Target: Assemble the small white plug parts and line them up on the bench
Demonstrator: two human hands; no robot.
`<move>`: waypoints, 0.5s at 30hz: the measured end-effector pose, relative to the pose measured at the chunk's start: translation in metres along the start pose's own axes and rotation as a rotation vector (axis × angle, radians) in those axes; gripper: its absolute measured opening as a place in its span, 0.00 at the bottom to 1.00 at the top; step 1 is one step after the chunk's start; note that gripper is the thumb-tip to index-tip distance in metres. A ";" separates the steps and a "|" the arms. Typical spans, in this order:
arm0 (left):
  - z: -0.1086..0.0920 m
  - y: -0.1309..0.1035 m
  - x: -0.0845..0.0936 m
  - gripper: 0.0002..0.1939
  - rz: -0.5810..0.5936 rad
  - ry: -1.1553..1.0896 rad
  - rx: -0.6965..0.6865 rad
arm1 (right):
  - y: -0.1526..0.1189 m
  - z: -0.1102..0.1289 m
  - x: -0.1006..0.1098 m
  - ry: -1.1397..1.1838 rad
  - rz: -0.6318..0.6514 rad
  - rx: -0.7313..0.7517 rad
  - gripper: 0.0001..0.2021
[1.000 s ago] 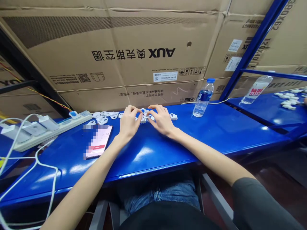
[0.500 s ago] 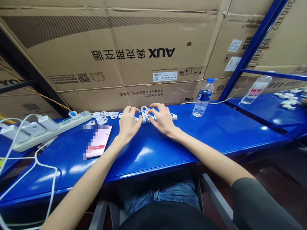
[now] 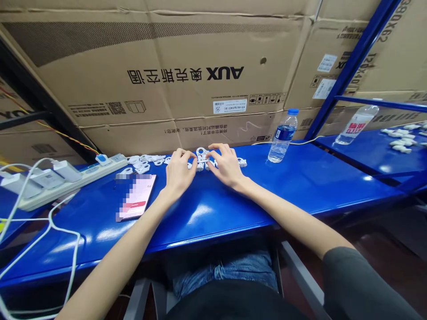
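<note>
A glossy blue table, white plastic pieces, a blue-capped clear bottle with blue label, and brown cardboard printed black.

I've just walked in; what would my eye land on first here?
Probably the big cardboard surface with upside-down lettering, rising behind the glossy blue table. Then the left hand and right hand, fingertips close around small white ringed pieces near the table's back edge. A blue-capped bottle stands to their right.
</note>
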State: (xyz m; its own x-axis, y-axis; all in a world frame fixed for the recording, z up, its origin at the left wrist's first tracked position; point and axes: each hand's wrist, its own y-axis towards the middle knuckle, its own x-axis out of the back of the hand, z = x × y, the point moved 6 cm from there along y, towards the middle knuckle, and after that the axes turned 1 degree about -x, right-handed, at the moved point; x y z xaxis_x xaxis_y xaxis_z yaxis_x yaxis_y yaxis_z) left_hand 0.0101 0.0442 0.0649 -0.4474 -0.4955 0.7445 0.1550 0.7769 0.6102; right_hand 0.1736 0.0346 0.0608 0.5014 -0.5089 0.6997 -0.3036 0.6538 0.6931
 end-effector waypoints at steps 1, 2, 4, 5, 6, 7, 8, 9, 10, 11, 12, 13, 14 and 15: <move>0.000 0.000 0.000 0.10 0.000 -0.002 0.001 | 0.000 0.000 0.000 0.000 0.001 -0.004 0.09; 0.001 0.000 0.000 0.10 0.001 0.000 0.003 | 0.000 -0.001 0.000 0.000 0.002 -0.008 0.09; 0.001 0.000 0.001 0.09 0.005 0.010 0.009 | 0.000 -0.002 0.000 -0.001 0.007 -0.020 0.09; 0.000 0.000 0.001 0.09 0.010 0.013 0.005 | 0.000 -0.003 0.000 -0.002 0.010 -0.026 0.10; -0.002 -0.001 0.001 0.09 0.019 0.014 -0.007 | 0.000 -0.003 0.000 -0.003 0.011 -0.029 0.10; -0.004 -0.001 0.001 0.09 0.030 0.012 -0.029 | 0.000 -0.004 -0.001 -0.002 0.010 -0.030 0.10; -0.006 -0.001 0.001 0.09 0.040 0.013 -0.056 | 0.000 -0.005 -0.001 -0.001 0.008 -0.030 0.10; -0.009 -0.002 0.000 0.09 0.050 0.017 -0.084 | 0.000 -0.005 -0.001 0.001 0.005 -0.029 0.09; -0.011 -0.002 0.000 0.09 0.056 0.024 -0.108 | 0.000 -0.005 -0.001 0.002 0.003 -0.028 0.09; -0.012 -0.003 0.000 0.09 0.055 0.034 -0.123 | 0.000 -0.006 -0.002 0.002 0.002 -0.028 0.09; -0.013 -0.003 0.000 0.10 0.052 0.043 -0.133 | 0.000 -0.006 -0.002 0.002 0.002 -0.029 0.09; -0.013 -0.003 0.001 0.10 0.050 0.048 -0.141 | 0.000 -0.006 -0.003 0.002 0.004 -0.027 0.09; -0.014 -0.003 0.001 0.10 0.051 0.051 -0.151 | 0.000 -0.006 -0.004 0.002 0.004 -0.024 0.09; -0.014 -0.003 0.000 0.11 0.055 0.054 -0.165 | -0.001 -0.005 -0.004 0.003 0.005 -0.019 0.09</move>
State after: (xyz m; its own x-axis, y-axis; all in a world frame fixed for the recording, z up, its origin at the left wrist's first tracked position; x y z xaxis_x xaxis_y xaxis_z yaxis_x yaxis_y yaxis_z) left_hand 0.0215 0.0363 0.0670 -0.3871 -0.4773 0.7889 0.3226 0.7314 0.6008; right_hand 0.1760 0.0390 0.0565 0.5024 -0.5041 0.7025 -0.2910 0.6665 0.6863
